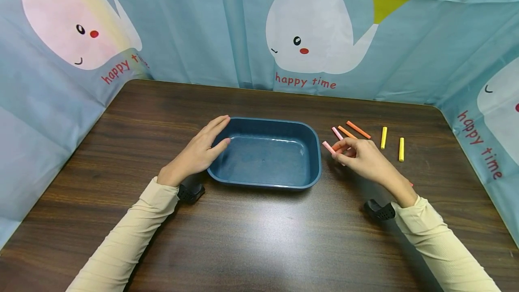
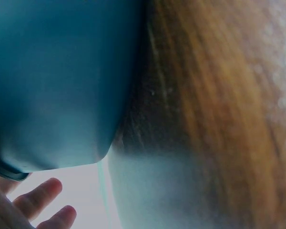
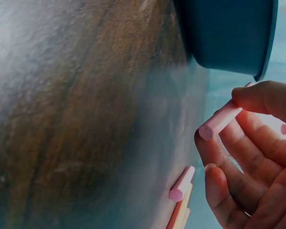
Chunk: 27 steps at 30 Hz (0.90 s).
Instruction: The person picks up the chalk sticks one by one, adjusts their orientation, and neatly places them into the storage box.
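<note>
A pink chalk stick [image 3: 221, 119] is pinched between the thumb and fingers of my right hand [image 1: 361, 157], just right of the blue plastic basin [image 1: 263, 185]. My left hand [image 1: 198, 150] rests at the basin's left rim, its fingers fairly straight and the thumb over the edge. No chalk shows inside the basin. Beyond my right hand lie another pink chalk stick [image 1: 337, 133] and two orange ones, a nearer orange stick [image 1: 347, 132] and a farther orange stick [image 1: 358, 130].
Two yellow chalk sticks, one at the left [image 1: 384, 138] and one at the right [image 1: 401, 149], lie to the right on the dark wooden table [image 1: 259, 238]. A small pink end [image 1: 411, 184] peeks out behind my right wrist. A blue whale-print curtain [image 1: 194, 26] borders the table.
</note>
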Available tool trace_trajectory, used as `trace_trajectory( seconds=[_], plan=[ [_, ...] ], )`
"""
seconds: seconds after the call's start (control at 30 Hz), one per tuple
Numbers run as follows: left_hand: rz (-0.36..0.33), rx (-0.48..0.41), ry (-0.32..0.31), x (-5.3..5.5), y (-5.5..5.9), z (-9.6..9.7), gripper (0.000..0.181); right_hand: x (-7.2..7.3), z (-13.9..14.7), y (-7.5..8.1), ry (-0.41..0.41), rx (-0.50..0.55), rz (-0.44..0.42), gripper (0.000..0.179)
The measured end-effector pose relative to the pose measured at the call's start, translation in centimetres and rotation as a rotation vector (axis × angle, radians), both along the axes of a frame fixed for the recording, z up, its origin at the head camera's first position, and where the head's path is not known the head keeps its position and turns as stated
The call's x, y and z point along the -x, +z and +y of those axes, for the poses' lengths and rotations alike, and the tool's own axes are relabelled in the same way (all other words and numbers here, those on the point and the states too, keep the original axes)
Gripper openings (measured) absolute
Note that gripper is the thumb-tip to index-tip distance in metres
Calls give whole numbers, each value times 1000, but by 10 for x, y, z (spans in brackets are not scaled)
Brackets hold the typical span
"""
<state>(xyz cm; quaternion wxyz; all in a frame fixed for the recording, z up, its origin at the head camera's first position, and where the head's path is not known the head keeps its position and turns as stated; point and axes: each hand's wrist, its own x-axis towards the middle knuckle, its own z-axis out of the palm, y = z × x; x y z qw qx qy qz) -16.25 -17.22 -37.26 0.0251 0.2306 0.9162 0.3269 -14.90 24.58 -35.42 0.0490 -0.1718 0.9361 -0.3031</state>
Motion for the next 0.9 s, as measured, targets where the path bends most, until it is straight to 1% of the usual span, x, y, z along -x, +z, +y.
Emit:
trace_trajectory(
  seconds=[0.23,0.33,0.53,0.7,0.9],
  plan=[
    [-5,15,-4,0,1,1,62,0,0,7,-47,6,23,14],
    [-5,24,-6,0,1,1,62,-1,2,12,-64,11,25,18],
    [2,30,-14,0,1,1,62,-2,1,22,-85,56,30,24],
    [9,23,-27,-1,2,1,61,-2,-3,28,-84,94,45,24],
    [11,14,-31,-1,2,1,61,-1,-9,34,-73,101,66,24]
  ],
)
